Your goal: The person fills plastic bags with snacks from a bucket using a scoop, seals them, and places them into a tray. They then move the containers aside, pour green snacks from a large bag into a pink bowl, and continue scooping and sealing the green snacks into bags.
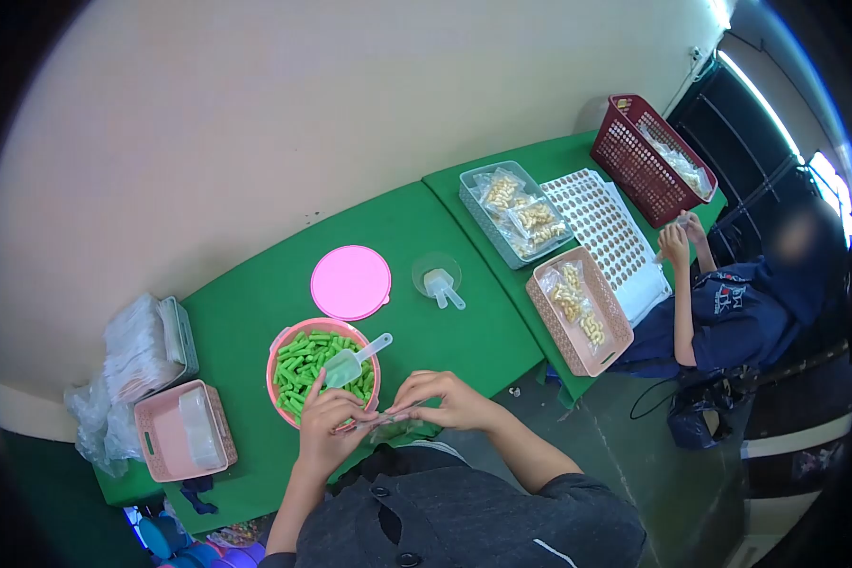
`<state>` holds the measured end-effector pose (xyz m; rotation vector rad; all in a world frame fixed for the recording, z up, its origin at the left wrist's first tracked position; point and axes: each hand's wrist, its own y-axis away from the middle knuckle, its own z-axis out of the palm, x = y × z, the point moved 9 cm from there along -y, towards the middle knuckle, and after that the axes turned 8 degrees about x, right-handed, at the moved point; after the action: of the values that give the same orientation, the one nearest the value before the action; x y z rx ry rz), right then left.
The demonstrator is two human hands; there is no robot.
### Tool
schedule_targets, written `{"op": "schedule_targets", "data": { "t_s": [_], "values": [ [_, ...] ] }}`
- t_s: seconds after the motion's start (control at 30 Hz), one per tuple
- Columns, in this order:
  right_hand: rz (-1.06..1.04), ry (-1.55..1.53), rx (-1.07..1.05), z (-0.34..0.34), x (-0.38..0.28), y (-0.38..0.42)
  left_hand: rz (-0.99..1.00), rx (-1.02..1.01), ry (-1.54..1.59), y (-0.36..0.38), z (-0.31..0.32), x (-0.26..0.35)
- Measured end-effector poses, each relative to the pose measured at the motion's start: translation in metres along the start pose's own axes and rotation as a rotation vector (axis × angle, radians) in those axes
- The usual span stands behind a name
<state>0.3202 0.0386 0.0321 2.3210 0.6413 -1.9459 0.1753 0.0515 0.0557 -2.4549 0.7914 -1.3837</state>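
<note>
My left hand and my right hand meet close to my body, fingers pinched on the edge of a small clear plastic bag. Its lower part hangs in front of my shirt, and I cannot make out its contents. Just beyond my left hand stands a pink tub filled with bright green stick-shaped snack pieces. A translucent scoop lies on top of them, its handle pointing up and right. Behind the tub rests a round pink lid.
A clear bowl with a small scoop sits right of the lid. Left are a pink basket and stacked plastic bags. Rightward are baskets of bagged snacks, sticker sheets, a red basket and a seated person.
</note>
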Motion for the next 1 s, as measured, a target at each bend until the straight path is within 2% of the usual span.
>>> {"op": "schedule_targets", "data": {
  "t_s": [0.07, 0.13, 0.27, 0.3, 0.37, 0.47, 0.5, 0.57, 0.7, 0.77, 0.8, 0.83, 0.9, 0.93, 1.0],
  "values": [
    [0.016, -0.003, 0.025, -0.008, 0.003, 0.004, -0.037, -0.010, 0.049, -0.003, 0.003, -0.003],
    [0.127, -0.004, 0.107, -0.030, 0.017, 0.010, -0.071, -0.019, 0.096, -0.006, 0.003, -0.008],
    [0.254, 0.004, 0.578, -0.127, 0.088, 0.047, -0.191, 0.055, 0.221, -0.011, -0.021, -0.017],
    [0.292, 0.047, 0.660, -0.150, 0.107, 0.062, -0.221, 0.100, 0.234, -0.012, -0.031, -0.020],
    [0.389, 0.112, 0.820, -0.188, 0.127, 0.095, -0.155, 0.081, 0.254, -0.014, -0.045, -0.023],
    [0.462, 0.179, 0.944, -0.227, 0.151, 0.152, -0.177, 0.276, 0.590, -0.005, -0.071, -0.047],
    [0.498, 0.173, 0.969, -0.237, 0.165, 0.174, -0.173, 0.267, 0.595, -0.005, -0.069, -0.044],
    [0.584, 0.220, 1.025, -0.251, 0.172, 0.205, -0.203, 0.498, 0.618, -0.006, -0.087, -0.041],
    [0.648, 0.220, 1.086, -0.281, 0.204, 0.235, -0.222, 0.387, 0.725, -0.003, -0.063, -0.051],
    [0.670, 0.485, 1.090, -0.304, 0.213, 0.248, -0.289, 0.354, 0.757, 0.005, -0.044, -0.048],
    [0.726, 0.675, 1.043, -0.315, 0.212, 0.252, -0.313, 0.237, 0.757, 0.008, -0.027, -0.041],
    [0.733, 0.679, 1.044, -0.326, 0.215, 0.258, -0.336, 0.121, 0.755, 0.011, -0.008, -0.032],
    [0.780, 1.056, 1.068, -0.356, 0.219, 0.271, -0.393, 0.126, 0.781, 0.015, 0.015, -0.022],
    [0.858, 1.065, 0.936, -0.372, 0.240, 0.279, -0.434, 0.132, 0.737, 0.015, 0.027, -0.021],
    [0.910, 1.109, 0.903, -0.393, 0.258, 0.297, -0.511, 0.149, 0.721, 0.009, 0.054, -0.015]
  ]
}}
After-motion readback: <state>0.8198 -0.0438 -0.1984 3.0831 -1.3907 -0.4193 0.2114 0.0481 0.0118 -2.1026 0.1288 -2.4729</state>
